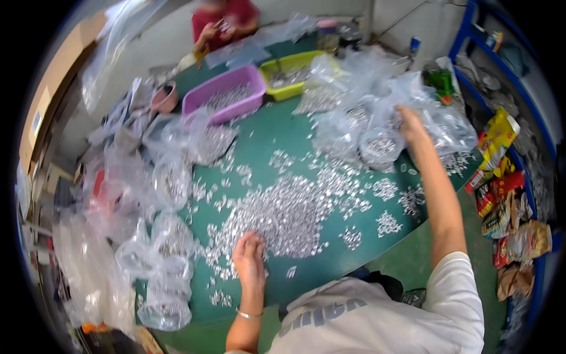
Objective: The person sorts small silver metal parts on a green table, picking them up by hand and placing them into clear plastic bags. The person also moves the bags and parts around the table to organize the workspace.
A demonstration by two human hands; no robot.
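A broad pile of small silvery metal pieces [283,218] covers the middle of the green table [265,144]. At its near edge, my left hand [250,259] rests with fingers curled together; whatever they hold, if anything, is hidden. My right hand [411,124] reaches out to the far right, over clear plastic bags of the same pieces. Its fingers are bent together beside an open-mouthed bag [380,144], and what lies in them cannot be made out. Small separate heaps [388,224] of pieces lie to the right of the pile.
A purple bin [256,79] and a yellow-green bin [274,68] with pieces stand at the back. Filled clear bags [168,304] line the left side. Behind the table is another person [224,23] in red. A blue shelf rack [527,76] with packets stands right.
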